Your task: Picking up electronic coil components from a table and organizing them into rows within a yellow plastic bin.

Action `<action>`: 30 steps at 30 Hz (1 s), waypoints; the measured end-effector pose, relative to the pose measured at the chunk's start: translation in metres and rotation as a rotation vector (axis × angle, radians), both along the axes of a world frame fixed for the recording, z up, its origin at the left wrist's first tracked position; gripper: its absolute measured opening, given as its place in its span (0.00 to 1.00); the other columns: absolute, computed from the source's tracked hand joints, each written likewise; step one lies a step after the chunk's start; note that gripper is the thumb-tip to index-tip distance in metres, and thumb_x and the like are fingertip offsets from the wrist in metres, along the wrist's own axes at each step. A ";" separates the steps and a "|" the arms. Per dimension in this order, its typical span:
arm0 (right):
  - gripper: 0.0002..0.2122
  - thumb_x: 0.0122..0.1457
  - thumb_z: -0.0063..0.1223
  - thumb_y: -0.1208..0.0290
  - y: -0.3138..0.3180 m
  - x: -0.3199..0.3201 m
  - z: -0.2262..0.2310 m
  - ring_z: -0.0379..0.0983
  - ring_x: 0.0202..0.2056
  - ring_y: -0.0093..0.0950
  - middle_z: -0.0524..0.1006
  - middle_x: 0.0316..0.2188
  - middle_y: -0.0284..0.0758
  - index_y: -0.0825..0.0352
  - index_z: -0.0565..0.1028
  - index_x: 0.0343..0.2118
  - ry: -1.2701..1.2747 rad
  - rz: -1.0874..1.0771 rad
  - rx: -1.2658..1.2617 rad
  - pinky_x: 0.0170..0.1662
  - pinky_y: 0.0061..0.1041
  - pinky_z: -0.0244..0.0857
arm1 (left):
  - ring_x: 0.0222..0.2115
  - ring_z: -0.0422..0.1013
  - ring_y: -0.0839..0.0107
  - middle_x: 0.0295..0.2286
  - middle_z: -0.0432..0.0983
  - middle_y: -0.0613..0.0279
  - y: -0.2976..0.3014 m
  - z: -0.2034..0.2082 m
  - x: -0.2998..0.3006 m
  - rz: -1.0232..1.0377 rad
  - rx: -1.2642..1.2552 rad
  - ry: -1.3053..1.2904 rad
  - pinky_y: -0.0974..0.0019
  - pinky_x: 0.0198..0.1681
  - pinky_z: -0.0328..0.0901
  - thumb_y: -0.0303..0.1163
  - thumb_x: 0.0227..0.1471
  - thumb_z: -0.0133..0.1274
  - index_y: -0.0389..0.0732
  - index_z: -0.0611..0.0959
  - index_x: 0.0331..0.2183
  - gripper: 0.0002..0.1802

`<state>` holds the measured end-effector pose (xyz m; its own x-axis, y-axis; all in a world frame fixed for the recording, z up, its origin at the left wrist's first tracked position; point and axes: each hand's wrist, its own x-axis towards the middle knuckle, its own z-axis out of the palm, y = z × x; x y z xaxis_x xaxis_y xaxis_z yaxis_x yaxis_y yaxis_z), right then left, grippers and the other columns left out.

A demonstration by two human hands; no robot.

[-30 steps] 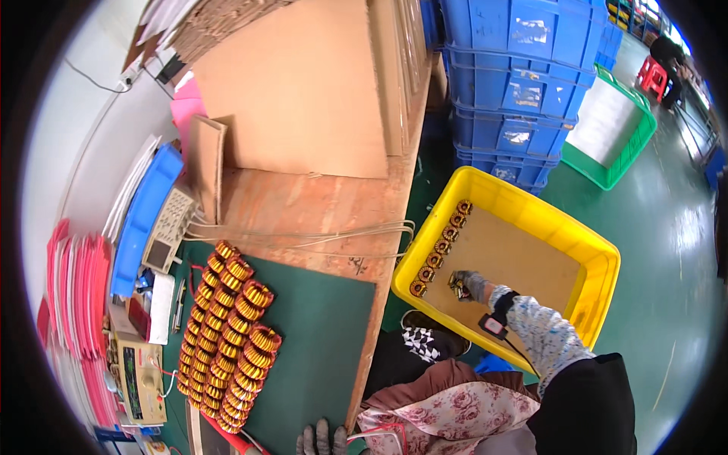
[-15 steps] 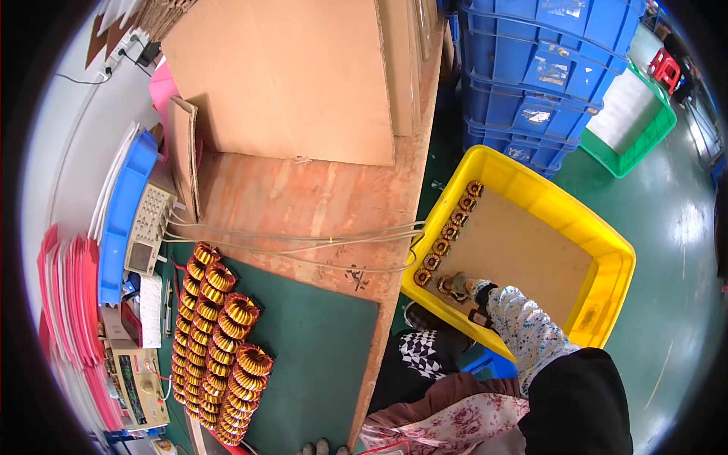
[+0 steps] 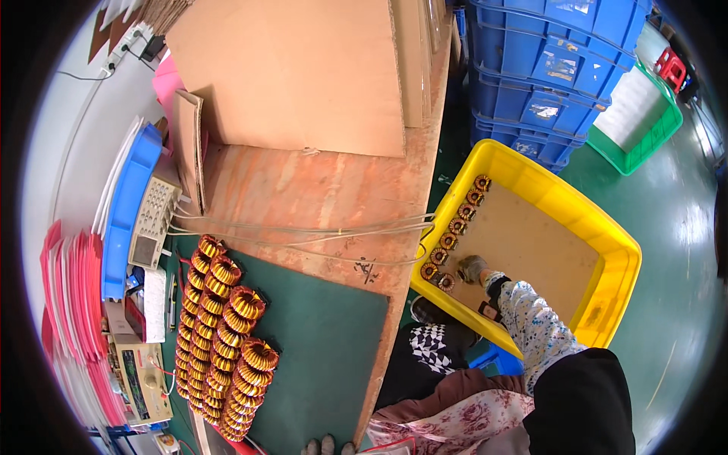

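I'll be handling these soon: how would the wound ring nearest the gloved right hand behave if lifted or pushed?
The wound ring beside the right hand is probably stiff, being wire around a ring. Its dense coppery winding suggests it's heavy for its size. Lying flat in the yellow bin, it would likely slide rather than roll.

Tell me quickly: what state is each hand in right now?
Left hand: only gloved fingertips show; open or closed cannot be told.
Right hand: inside the yellow bin, beside a coil; grip cannot be told.
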<state>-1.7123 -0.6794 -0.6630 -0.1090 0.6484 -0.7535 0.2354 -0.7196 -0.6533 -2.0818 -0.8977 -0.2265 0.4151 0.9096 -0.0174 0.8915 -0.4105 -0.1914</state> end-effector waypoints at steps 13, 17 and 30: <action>0.24 0.54 0.48 0.64 0.013 -0.007 0.030 0.66 0.47 0.34 0.64 0.51 0.38 0.58 0.59 0.54 -0.132 -0.022 -0.201 0.39 0.34 0.65 | 0.46 0.59 0.51 0.47 0.63 0.54 -0.003 0.004 0.005 0.030 0.010 -0.049 0.46 0.49 0.53 0.49 0.42 0.52 0.47 0.72 0.43 0.26; 0.16 0.48 0.52 0.71 -0.011 -0.004 0.063 0.72 0.34 0.36 0.75 0.34 0.42 0.62 0.69 0.42 -0.593 0.018 0.324 0.35 0.31 0.66 | 0.47 0.58 0.51 0.47 0.63 0.55 -0.007 0.009 0.004 0.056 0.009 -0.066 0.47 0.49 0.53 0.48 0.43 0.51 0.47 0.73 0.43 0.25; 0.08 0.53 0.49 0.67 -0.050 -0.011 0.513 0.71 0.28 0.33 0.72 0.24 0.37 0.67 0.70 0.30 -0.140 0.650 1.140 0.32 0.29 0.64 | 0.48 0.57 0.53 0.50 0.60 0.56 -0.041 0.026 -0.009 0.044 0.072 -0.183 0.50 0.51 0.51 0.44 0.38 0.52 0.48 0.70 0.48 0.31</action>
<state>-1.7234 -0.7295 -0.1498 -0.6059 0.7820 0.1463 0.4414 0.4834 -0.7560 -2.0905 -0.9383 -0.2006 0.3656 0.9230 0.1200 0.9308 -0.3619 -0.0519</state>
